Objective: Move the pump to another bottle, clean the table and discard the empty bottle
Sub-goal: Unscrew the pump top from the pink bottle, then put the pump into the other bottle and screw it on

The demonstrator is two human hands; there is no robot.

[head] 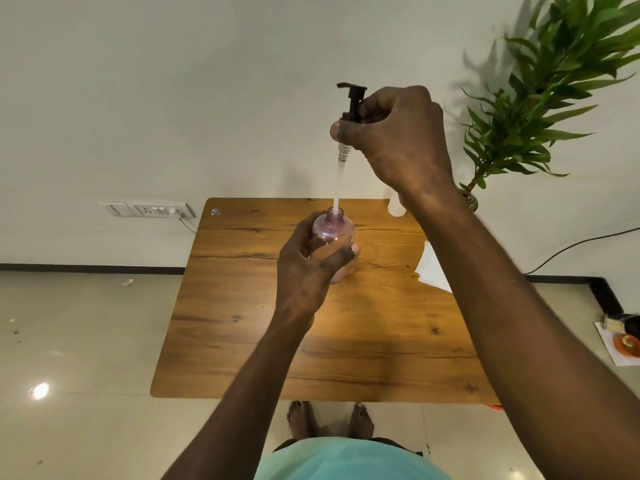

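A clear pinkish bottle [334, 230] stands upright on the wooden table [242, 341], and my left hand [308, 271] wraps around its body. My right hand [398, 136] holds a black pump [353, 98] by its collar, high above the bottle. The pump's white dip tube [337, 188] hangs down, and its tip is just inside the bottle's open neck. A white bottle [396, 206] stands at the table's far right edge, mostly hidden behind my right forearm. A white cloth or tissue [431, 268] lies on the right side of the table, partly covered by that arm.
A green potted plant [540, 98] stands at the far right against the wall. A wall socket [149, 209] with a cable sits to the left of the table. Small items on paper [623, 341] lie on the floor at right. My bare feet show below the table's near edge.
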